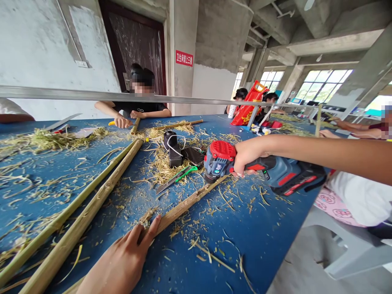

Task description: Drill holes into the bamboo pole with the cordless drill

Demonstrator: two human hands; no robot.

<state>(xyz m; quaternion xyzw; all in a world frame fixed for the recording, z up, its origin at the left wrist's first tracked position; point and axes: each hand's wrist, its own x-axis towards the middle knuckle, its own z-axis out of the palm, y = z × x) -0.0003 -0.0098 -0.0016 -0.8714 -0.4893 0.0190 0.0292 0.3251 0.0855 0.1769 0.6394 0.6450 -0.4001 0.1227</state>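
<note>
Peeled tan wooden stick [180, 210], slim and round, lies on the blue tabletop [260, 245] between the two hands, its long axis pointing from eight o'clock to two. At seven o'clock, the left hand [122, 253] curls partly closed over it, holding it; the palm side is hidden, and the stick's near end is hard to follow beyond the hand. At three o'clock, the right hand [245, 157] wraps tightly around a blue, red and black power drill [281, 171], its nose down at the stick; the bit cannot be made out. Toward eleven o'clock from the stick lies a green-and-black utility knife [177, 179]. At eight o'clock, two long poles, one greenish [82, 200], one bare tan [92, 216], run side by side, cut off below.
</note>
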